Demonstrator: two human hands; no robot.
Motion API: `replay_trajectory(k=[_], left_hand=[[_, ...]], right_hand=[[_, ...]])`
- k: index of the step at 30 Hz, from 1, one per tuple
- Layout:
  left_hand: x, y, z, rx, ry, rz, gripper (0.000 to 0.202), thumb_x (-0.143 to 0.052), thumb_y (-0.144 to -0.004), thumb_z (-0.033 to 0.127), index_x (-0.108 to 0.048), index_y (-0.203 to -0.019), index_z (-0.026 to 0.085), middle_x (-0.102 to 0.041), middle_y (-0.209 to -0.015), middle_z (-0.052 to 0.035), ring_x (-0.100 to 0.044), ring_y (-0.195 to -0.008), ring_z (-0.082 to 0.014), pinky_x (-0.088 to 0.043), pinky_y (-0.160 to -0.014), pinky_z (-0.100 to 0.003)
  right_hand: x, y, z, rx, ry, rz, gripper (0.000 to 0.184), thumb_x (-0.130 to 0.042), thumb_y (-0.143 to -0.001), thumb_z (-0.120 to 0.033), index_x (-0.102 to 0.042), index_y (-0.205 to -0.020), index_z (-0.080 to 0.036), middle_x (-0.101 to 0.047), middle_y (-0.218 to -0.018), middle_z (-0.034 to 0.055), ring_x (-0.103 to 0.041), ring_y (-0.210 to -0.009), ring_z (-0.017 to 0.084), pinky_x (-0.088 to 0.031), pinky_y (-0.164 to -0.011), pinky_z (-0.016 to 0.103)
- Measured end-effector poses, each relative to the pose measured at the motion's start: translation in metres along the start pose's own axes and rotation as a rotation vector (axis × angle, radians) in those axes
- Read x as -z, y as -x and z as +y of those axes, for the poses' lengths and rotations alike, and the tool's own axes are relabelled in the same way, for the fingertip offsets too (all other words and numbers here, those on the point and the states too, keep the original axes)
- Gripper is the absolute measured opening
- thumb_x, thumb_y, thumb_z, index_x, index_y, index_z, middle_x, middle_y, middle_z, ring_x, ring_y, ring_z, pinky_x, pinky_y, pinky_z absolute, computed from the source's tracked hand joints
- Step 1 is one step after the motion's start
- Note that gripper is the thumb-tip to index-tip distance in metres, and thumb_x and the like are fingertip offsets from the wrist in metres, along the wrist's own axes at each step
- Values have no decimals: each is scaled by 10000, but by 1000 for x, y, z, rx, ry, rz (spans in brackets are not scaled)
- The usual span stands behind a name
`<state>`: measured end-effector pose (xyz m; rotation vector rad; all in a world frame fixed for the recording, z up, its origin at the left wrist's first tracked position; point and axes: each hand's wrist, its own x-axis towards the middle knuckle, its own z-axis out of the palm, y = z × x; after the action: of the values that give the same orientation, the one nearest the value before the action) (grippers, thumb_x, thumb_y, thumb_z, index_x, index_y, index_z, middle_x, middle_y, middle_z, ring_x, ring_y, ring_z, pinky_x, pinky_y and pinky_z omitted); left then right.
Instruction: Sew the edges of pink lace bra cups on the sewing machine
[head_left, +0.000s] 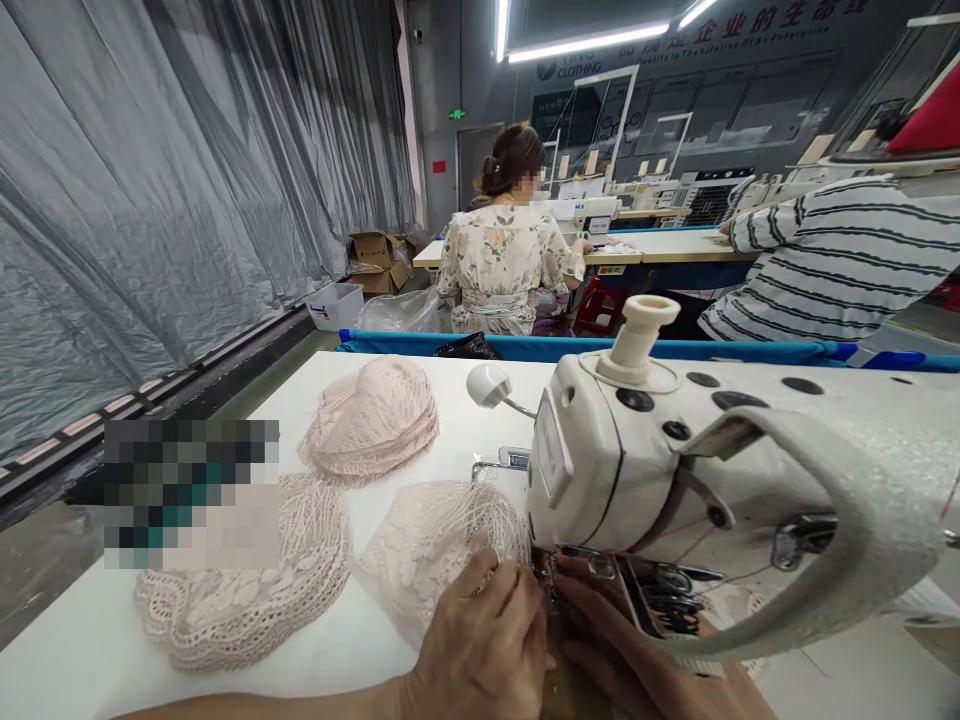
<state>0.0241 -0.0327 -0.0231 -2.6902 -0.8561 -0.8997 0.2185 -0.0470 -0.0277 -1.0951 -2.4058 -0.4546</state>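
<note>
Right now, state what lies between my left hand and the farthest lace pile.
A lace piece, then a strip of white tabletop, as the head view shows.

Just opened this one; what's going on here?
At a sewing machine, a person's left hand pinches a pale lace piece beside it. The right hand is tucked under the machine, partly hidden. A far lace pile and a near lace pile rest on the white table.
</note>
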Motion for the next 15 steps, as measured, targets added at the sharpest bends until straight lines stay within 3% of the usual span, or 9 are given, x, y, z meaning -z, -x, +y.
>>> replay_trajectory(k=[7,11,15], left_hand=[[-2,3,1,-14,-66,25,119,-526,-813,127,-619,-811,53,-623,-813,-71,-558,-791,-184,-442,-794,-323],[-4,3,4,-18,-103,47,134,-490,-807,112,-614,-790,65,-623,-816,-76,-546,-760,-182,-425,-792,-325],[-4,1,7,-18,-167,50,157,-478,-819,142,-613,-769,81,-631,-826,-86,-546,-782,-196,-408,-826,-334]], right_hand=[[-12,2,0,27,-2,172,282,-405,-907,-269,-631,-1046,-175,-696,-1007,123,-676,-835,268,-518,-579,354],[-18,6,-1,-9,-26,135,298,-398,-916,-278,-604,-1115,-199,-682,-1059,99,-668,-858,241,-522,-660,355],[-24,10,-3,-58,-55,199,319,-363,-934,-336,-618,-1096,-235,-674,-1074,85,-662,-851,231,-514,-728,381]])
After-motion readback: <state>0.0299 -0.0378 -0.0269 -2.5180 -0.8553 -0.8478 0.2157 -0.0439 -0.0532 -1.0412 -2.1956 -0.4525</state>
